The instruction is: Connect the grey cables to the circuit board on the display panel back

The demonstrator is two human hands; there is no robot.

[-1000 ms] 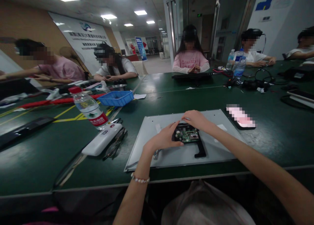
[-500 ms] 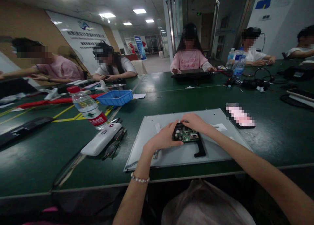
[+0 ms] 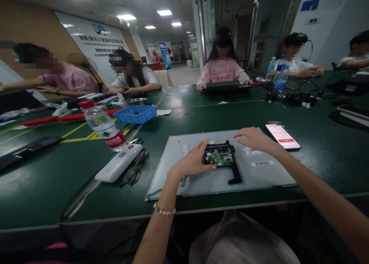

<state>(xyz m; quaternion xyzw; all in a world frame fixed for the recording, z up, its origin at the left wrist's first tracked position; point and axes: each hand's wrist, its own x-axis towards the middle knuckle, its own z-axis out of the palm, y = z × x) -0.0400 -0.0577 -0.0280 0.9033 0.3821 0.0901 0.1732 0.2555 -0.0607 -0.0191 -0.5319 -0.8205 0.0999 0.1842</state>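
Observation:
A flat grey metal panel [image 3: 201, 185] lies before me on the green table. On its middle rests a black frame [image 3: 235, 171] holding a green circuit board [image 3: 218, 158]. My left hand [image 3: 196, 158] is at the frame's left side, thumb along the lower edge and fingers at the upper left, gripping it. To the right of the frame, my right hand [image 3: 253, 139] hovers over the panel, fingers apart and holding nothing. White labels [image 3: 262, 163] show on the panel beneath it.
A phone [image 3: 284, 137] with a lit screen lies right of the panel. On the left are a white power bank [image 3: 119, 164], glasses [image 3: 134, 170], a water bottle [image 3: 105, 127] and a blue tray [image 3: 136, 115]. Several people sit around the table.
My right hand has let go of the frame's top and moved right, uncovering the frame's upper right part and a label. My left hand has stayed in place.

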